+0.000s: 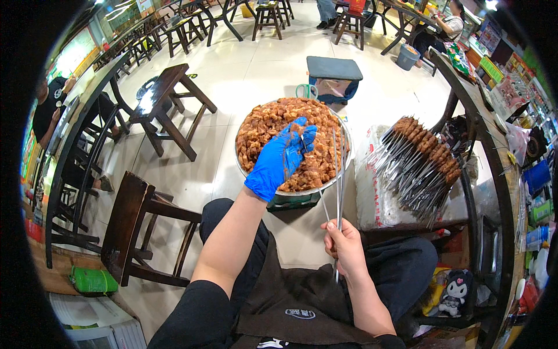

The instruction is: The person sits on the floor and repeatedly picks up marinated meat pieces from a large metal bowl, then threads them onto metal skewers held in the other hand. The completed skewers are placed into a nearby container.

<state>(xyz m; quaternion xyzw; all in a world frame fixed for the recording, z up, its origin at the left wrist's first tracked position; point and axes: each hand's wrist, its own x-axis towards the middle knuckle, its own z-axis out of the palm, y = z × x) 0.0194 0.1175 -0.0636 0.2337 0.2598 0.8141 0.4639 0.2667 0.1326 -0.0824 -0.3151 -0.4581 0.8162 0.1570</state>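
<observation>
My left hand [281, 155], in a blue disposable glove smeared with marinade, is over a round metal basin [239, 163] heaped with diced marinated meat [266, 118]. Its fingers are curled around a brown piece of meat [298, 128], partly hidden by the glove. Bare, my right hand [344, 244] grips several long metal skewers [339, 192] below the basin's near right rim. One skewer [324, 204] slants away from the others towards meat beside my left hand. A short shiny metal bit [303, 141] shows by the gloved fingers, in line with that skewer.
At right, a white foam box [370, 205] carries a pile of meat skewers [418, 161]. Behind the basin are green-handled scissors [307, 90] and a grey-topped stool [335, 70]. Wooden stools [163, 104] stand left. Tables flank both sides; a person [52, 104] sits at left.
</observation>
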